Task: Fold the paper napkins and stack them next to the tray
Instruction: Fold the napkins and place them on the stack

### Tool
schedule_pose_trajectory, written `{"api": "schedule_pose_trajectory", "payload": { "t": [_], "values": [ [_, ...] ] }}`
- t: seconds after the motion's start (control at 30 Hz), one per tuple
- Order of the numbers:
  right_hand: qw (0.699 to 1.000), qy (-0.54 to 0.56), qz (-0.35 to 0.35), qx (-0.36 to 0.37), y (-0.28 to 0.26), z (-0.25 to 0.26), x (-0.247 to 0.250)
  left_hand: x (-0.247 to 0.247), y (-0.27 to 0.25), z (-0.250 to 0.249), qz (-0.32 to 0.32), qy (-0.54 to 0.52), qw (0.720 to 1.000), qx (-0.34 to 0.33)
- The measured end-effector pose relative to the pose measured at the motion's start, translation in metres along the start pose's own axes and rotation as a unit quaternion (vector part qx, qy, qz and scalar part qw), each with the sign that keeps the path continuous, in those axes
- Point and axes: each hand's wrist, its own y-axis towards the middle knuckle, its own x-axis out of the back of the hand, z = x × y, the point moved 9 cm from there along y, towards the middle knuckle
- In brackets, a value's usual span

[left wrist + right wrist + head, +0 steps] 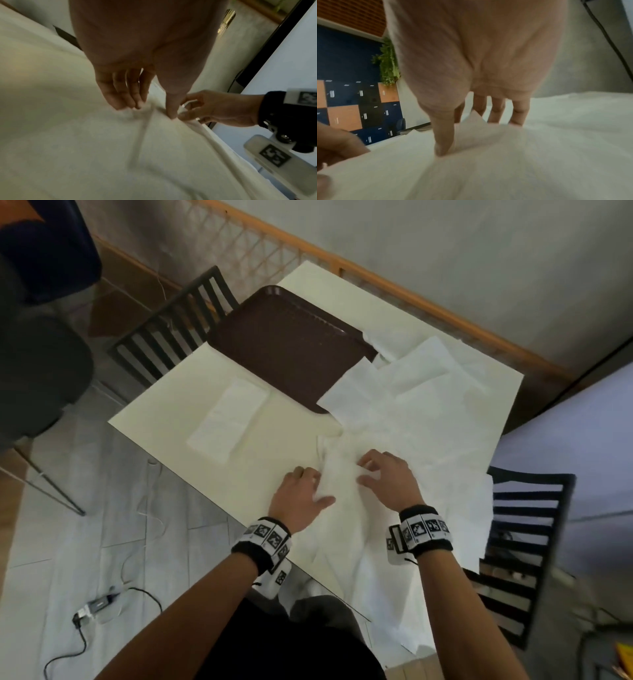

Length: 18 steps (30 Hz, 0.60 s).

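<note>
A white paper napkin lies rumpled on the cream table, near its front edge. My left hand pinches the napkin's left edge between thumb and fingers. My right hand pinches a raised flap of the same napkin, thumb below and curled fingers above. In the right wrist view the flap stands up between thumb and fingers. One folded napkin lies flat left of the brown tray. In the left wrist view my left hand bears down on the napkin.
Several unfolded napkins lie spread right of the tray, one overlapping its corner, some hanging over the table's near edge. Black slatted chairs stand at the far left and the right. A cable and plug lie on the floor.
</note>
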Motion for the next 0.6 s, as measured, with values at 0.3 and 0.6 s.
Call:
{"api": "schedule_pose_trajectory", "payload": {
  "t": [0.3, 0.6],
  "values": [
    [0.982, 0.13, -0.115, 0.078, -0.023, 0.0, 0.024, 0.011, -0.02, -0.02, -0.13, -0.019, 0.991, 0.02],
    [0.958, 0.284, -0.016, 0.032, -0.033, 0.001, 0.046, 0.079, -0.039, -0.063, -0.17, -0.206, 0.96, -0.078]
  ]
}}
